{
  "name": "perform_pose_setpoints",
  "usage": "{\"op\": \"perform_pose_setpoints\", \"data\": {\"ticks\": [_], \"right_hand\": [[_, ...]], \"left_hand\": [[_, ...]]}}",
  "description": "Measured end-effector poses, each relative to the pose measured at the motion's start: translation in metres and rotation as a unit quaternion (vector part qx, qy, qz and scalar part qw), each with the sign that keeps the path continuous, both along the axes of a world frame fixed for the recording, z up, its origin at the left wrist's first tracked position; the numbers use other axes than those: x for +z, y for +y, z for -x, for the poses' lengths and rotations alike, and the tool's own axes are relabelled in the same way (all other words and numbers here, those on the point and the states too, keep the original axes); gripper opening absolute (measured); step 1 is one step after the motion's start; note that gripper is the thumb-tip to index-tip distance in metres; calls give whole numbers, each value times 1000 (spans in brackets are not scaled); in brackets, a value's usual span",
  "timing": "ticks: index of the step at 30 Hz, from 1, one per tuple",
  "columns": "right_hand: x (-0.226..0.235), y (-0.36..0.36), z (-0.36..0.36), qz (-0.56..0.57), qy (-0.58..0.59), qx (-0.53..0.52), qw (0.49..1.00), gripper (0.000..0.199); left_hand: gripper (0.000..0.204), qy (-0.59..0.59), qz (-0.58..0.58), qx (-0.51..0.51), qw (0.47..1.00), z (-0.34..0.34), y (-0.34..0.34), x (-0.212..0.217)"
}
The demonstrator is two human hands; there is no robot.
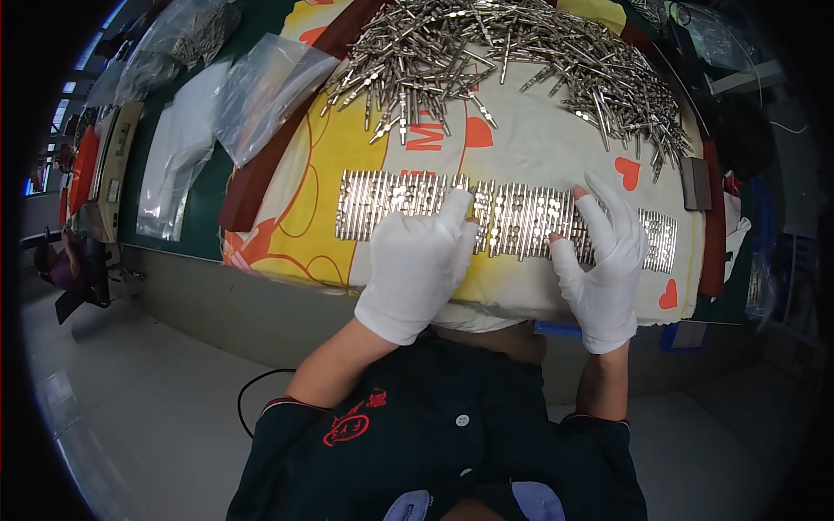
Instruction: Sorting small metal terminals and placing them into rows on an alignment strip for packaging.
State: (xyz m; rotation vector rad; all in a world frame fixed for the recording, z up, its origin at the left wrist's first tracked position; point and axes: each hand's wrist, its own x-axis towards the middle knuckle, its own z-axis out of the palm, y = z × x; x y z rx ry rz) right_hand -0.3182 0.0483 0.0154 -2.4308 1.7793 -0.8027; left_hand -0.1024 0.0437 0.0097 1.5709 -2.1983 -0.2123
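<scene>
A long row of slim silver metal pins (517, 219) lies side by side across a printed cloth, with a narrow break near its middle. My left hand (413, 271), in a white glove with bare fingertips, is over the row's left half. Its index finger and thumb close around a pin near the break; the other fingers are curled under. To the right, my gloved right hand (608, 269) rests over the row with its fingers apart. Its bare thumb and one bare fingertip touch the pins, and the palm hides some of them.
A large loose heap of similar pins (417, 65) covers the cloth's far side. Dark red wooden bars (269, 165) edge the padded cloth (556, 130) left and right. A small grey block (694, 184) sits at the right; clear plastic bags (269, 91) lie on the green tabletop at left.
</scene>
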Motion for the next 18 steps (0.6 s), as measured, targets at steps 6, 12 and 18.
{"op": "perform_pose_setpoints", "data": {"ticks": [6, 12, 18], "right_hand": [[7, 8, -30, -35, 9, 131, 991, 52], [7, 4, -50, -92, 56, 214, 971, 56], [2, 0, -36, 2, 26, 154, 988, 45]], "left_hand": [[25, 53, -20, -8, 998, -18, 10, 4], [19, 122, 40, 63, 990, -44, 17, -3], [19, 137, 78, 149, 976, -78, 12, -11]]}}
